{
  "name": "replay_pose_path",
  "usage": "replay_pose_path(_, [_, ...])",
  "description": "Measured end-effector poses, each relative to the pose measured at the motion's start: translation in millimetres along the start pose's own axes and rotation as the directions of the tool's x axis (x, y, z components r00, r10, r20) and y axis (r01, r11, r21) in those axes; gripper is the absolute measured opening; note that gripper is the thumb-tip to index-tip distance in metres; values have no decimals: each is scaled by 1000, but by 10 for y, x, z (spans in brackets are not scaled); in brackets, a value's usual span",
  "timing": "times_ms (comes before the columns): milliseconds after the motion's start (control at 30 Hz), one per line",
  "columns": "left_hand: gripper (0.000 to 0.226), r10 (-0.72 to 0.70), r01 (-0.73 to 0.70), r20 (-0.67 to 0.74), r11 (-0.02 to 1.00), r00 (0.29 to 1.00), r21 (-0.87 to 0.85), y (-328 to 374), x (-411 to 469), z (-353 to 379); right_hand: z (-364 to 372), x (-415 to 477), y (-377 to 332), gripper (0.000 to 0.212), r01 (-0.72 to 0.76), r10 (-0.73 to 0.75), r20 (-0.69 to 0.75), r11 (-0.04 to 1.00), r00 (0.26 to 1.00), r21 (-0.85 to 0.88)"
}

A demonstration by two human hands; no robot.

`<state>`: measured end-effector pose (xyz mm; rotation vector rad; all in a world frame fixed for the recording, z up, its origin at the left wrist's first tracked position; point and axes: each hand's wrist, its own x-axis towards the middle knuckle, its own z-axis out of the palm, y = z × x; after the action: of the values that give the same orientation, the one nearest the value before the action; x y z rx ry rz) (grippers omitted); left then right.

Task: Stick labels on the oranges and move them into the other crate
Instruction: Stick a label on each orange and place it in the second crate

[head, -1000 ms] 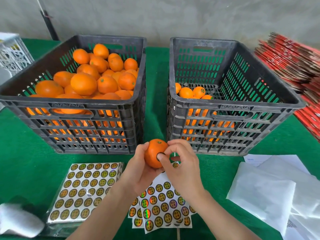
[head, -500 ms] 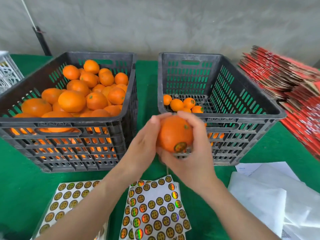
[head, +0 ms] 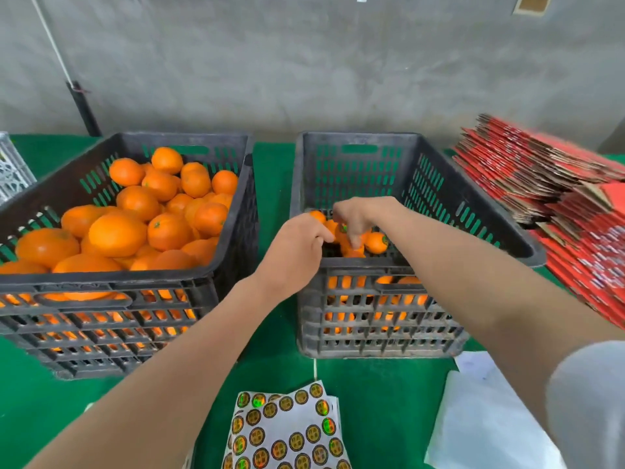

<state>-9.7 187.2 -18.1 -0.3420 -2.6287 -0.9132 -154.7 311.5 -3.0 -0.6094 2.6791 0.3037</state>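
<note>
Two black slatted crates stand side by side on green cloth. The left crate [head: 111,275] is heaped with oranges [head: 118,233]. The right crate [head: 473,204] has a few labelled oranges [head: 377,242] on its floor. My right hand [head: 355,218] reaches down into the right crate, and its fingers curl over an orange [head: 353,251] among the others. My left hand [head: 296,247] hovers over that crate's near left corner, loosely curled and holding nothing. Sticker sheets [head: 287,434] with round gold labels lie in front of me.
A stack of flat red cartons [head: 558,198] fills the right side beside the right crate. White paper sheets [head: 490,418] lie at the near right. A white crate [head: 13,164] shows at the far left edge. A grey wall stands behind.
Both hands moved forward from above the sticker sheets to the right crate. The labelled orange went with my right hand over the rim and down inside, and my left hand came off it.
</note>
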Motion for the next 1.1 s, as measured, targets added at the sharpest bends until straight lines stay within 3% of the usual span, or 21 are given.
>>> replay_pose_path(167, [28,-27,28,22,999,999,-41,33,8,-1,226,281,-74,70,72,-55,220,995,974,-69])
replay_pose_path(300, [28,-42,44,35,998,998,-49,19,20,3,269,303,-127,67,96,-68,268,991,961,-95])
replay_pose_path(367, [28,-39,41,44,998,998,-55,5,18,15,216,262,-163,64,113,-103,138,991,985,-67])
replay_pose_path(467, [24,-26,33,76,996,997,-88,-20,29,-12,74,96,-211,57,101,-77,-292,993,953,67])
replay_pose_path(567, [28,-34,49,95,985,995,-167,-146,5,-189,-18,-159,-319,42,202,0,-678,955,735,218])
replay_pose_path(633, [29,-64,62,-9,985,998,-160,-335,-9,-408,11,-359,-446,31,326,6,-791,909,612,259])
replay_pose_path(733, [33,-221,230,-128,972,967,55,-832,21,-822,154,-612,-670,24,443,-75,-830,870,553,217])
replay_pose_path(833, [36,-487,447,-42,761,872,470,-1306,56,-1153,272,-741,-847,24,467,-156,-804,868,574,166])
replay_pose_path(900, [26,-556,390,48,639,830,663,-1420,83,-1212,305,-770,-931,25,482,-205,-783,866,587,134])
replay_pose_path(1000, [14,-524,239,196,649,829,722,-1459,138,-1222,320,-812,-1028,26,484,-264,-755,871,601,81])
replay_pose_path(1100, [38,-469,224,152,651,870,725,-1592,123,-1258,375,-898,-1110,22,504,-307,-789,864,533,3])
